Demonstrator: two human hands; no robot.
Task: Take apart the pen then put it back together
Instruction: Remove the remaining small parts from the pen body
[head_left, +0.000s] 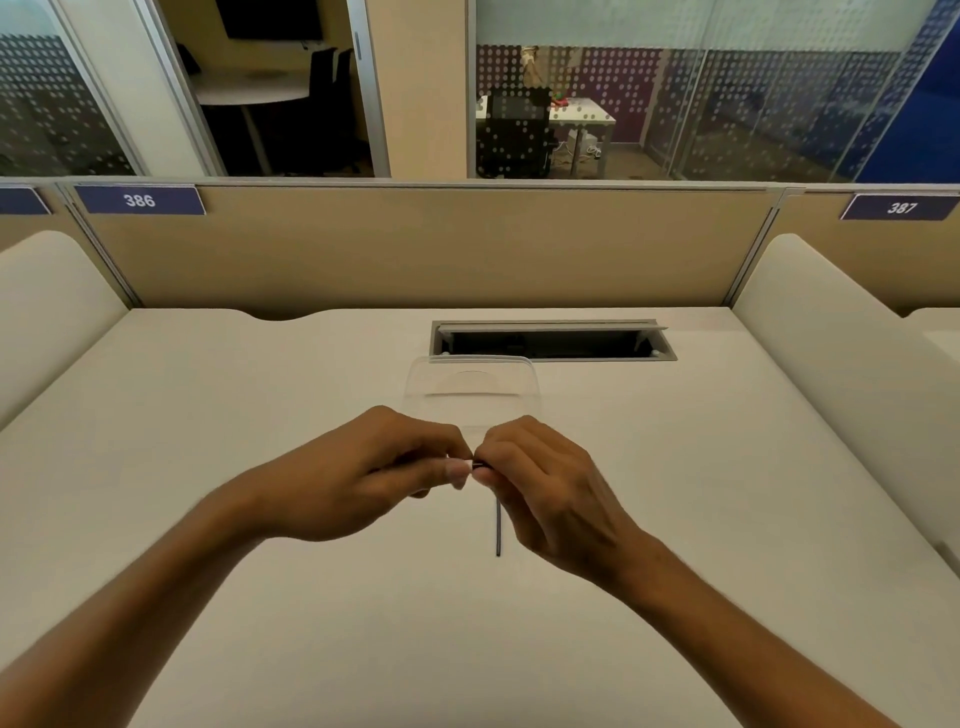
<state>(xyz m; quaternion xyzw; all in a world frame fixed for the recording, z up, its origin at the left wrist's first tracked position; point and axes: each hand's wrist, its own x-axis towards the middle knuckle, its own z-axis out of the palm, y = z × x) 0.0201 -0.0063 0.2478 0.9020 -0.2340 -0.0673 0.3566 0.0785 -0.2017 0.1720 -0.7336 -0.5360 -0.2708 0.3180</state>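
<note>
Two hands meet in the middle, just above a pale table (260, 649). The left hand (358, 478) has its fingers curled in, and its thumb and first finger pinch a small pen part. Most of that part is hidden inside the hand. The right hand (545, 493) also has curled fingers, and its fingertips pinch the same spot from the other side. The two grips touch each other there. A tiny dark bit of the pen (477, 463) shows between the fingertips.

A thin dark rod (498, 527), which looks like the ink tube of the pen, points toward the person from under the right hand. Its top end is hidden by the fingers. You cannot tell if it lies on the table or is held by the hand.

Just behind the hands sits a clear plastic box (470, 387) on the table. It is hard to see because it is see-through. Behind the box is a long slot (550, 340) in the table with a grey flap. A tan wall (415, 244) stands at the back of the table, with blue number signs 386 (139, 200) and 387 (901, 208).
</note>
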